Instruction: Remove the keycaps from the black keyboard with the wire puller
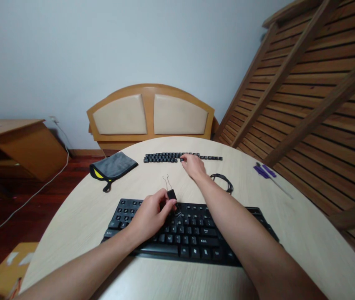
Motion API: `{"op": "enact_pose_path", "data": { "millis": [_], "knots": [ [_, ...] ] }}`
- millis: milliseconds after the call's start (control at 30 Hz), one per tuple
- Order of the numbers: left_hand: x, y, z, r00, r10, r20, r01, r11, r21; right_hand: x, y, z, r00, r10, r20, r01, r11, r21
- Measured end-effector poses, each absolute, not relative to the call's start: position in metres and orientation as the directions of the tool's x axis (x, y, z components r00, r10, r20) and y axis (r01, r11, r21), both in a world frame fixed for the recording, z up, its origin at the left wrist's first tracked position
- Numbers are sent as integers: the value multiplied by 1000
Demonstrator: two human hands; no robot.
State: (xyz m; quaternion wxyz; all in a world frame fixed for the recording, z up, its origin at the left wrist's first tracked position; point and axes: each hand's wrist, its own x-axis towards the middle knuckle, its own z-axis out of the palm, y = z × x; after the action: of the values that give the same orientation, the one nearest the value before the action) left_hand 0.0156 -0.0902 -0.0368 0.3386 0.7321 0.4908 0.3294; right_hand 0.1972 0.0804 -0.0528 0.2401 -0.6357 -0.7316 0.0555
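Note:
A black keyboard (208, 242) lies across the near part of the table, with bare key switches showing at its upper left. Above it my left hand (152, 212) is closed around a keycap puller (171, 194), whose thin wire loops point away from me. My right hand (193, 166) reaches past the keyboard to the rows of loose black keycaps (161, 156). Its fingertips pinch a small black keycap (182, 159) at the near row's right end. The hand partly covers the rows, and my right forearm hides the keyboard's right part.
A grey cloth (114, 165) with yellow lining lies at the left of the round table (80, 221). Right of my hand is a coiled black cable (224, 181). A brush (275, 183) and purple pieces (261, 171) lie near the right edge. Wooden slats lean beyond.

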Motion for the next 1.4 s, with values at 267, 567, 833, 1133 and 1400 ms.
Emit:
{"op": "enact_pose_path", "data": {
  "millis": [267,567,833,1133,1400],
  "knots": [
    [16,-91,-37,302,941,154,497,-293,817,193,82,-54,-74,959,275,908,179,-379],
    [17,-91,-35,305,941,145,498,-288,818,194,85,-60,-82,955,284,906,191,-378],
    [17,-90,-34,305,941,144,506,-288,813,192,87,-61,-78,960,269,907,180,-382],
    [17,-89,-36,302,940,160,514,-302,803,195,79,-46,-98,974,205,925,165,-343],
    [16,-90,-35,322,930,175,531,-331,780,220,24,-9,-272,962,11,926,265,-270]
  ]
}}
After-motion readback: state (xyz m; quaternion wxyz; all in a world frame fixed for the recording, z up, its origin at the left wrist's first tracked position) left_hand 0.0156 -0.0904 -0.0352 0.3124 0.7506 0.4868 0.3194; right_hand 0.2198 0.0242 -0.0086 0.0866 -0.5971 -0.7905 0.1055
